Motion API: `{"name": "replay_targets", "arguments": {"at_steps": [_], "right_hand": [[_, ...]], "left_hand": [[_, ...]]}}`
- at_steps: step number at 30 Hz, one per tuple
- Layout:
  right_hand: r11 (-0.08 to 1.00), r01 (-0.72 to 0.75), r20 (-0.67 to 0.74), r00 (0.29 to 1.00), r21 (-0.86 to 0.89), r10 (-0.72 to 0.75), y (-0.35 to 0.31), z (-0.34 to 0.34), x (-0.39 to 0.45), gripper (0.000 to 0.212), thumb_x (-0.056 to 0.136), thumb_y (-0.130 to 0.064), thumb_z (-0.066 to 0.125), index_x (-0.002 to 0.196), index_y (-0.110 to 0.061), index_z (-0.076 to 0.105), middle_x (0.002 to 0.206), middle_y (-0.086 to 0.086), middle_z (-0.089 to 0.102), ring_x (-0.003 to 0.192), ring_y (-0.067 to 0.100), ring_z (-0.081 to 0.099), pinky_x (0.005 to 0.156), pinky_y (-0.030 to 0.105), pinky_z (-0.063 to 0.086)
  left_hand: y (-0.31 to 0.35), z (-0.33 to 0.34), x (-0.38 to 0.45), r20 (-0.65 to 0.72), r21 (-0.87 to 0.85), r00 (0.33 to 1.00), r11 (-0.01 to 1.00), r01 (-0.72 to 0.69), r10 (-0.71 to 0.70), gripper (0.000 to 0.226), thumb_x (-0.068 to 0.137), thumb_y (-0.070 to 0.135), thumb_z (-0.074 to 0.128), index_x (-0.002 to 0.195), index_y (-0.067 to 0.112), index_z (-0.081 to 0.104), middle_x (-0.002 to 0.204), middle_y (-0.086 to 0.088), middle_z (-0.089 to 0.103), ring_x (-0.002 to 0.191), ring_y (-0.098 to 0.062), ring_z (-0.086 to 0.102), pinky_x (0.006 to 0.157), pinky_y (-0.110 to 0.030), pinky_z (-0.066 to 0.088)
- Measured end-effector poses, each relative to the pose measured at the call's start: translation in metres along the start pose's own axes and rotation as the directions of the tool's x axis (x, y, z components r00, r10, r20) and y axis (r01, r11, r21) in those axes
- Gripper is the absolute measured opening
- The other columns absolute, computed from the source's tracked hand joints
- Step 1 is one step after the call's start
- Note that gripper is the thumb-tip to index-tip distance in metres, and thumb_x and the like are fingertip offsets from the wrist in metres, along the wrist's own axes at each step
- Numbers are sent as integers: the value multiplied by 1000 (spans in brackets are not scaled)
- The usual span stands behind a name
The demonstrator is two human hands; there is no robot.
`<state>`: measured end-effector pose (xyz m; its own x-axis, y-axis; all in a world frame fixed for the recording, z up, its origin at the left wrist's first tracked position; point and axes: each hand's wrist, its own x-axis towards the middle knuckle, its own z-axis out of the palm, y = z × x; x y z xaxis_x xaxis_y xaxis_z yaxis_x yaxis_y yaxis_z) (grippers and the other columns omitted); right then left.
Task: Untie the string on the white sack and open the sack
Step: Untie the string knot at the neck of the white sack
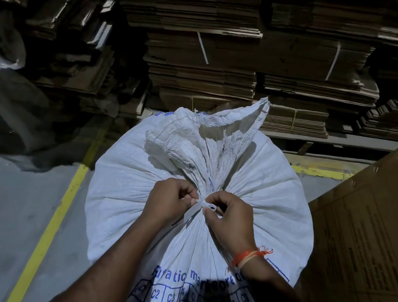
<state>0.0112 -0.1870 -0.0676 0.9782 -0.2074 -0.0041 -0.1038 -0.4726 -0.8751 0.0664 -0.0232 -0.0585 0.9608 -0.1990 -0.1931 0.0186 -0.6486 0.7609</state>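
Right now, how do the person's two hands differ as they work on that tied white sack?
The left hand pinches the flat loose tail of the white string, while the right hand pinches the string's small loop at the knot. The right wrist wears an orange thread band; the left wrist is bare. Both hands have curled fingers and meet at the gathered neck of the white sack, which is still tied.

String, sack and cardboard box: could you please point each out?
string (201,204), head view, knot between both hands
sack (140,168), head view, bulging left side
cardboard box (373,224), head view, printed side
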Motion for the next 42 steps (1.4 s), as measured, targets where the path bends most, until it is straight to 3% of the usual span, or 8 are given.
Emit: {"name": "replay_targets", "arguments": {"at_steps": [18,33,42], "right_hand": [[999,42,4,999,-27,-42,1,1,0,11,78,-12,78,82,-21,73,77,-7,73,76,10,69,74,35,60],[999,34,-13,999,-37,-34,3,4,0,14,75,-8,78,80,-20,71,78,-5,72,76,10,68,72,35,58],[999,29,-16,999,-21,-29,4,5,0,12,76,-11,78,80,-21,72,78,-5,71,75,11,68,73,40,59]], "left_hand": [[1,-5,3,7,106,1000,994,-18,18,7,80,19,78,77,25,75,62,12,66,61,-1,59,64,-26,47],[1,-2,4,26,108,1000,994,3,-6,6,79,21,75,81,26,77,72,8,75,75,-9,71,72,-32,56],[0,-4,4,3,71,1000,997,-4,4,6,80,19,79,81,24,76,73,13,75,67,3,65,67,-25,50]]}}
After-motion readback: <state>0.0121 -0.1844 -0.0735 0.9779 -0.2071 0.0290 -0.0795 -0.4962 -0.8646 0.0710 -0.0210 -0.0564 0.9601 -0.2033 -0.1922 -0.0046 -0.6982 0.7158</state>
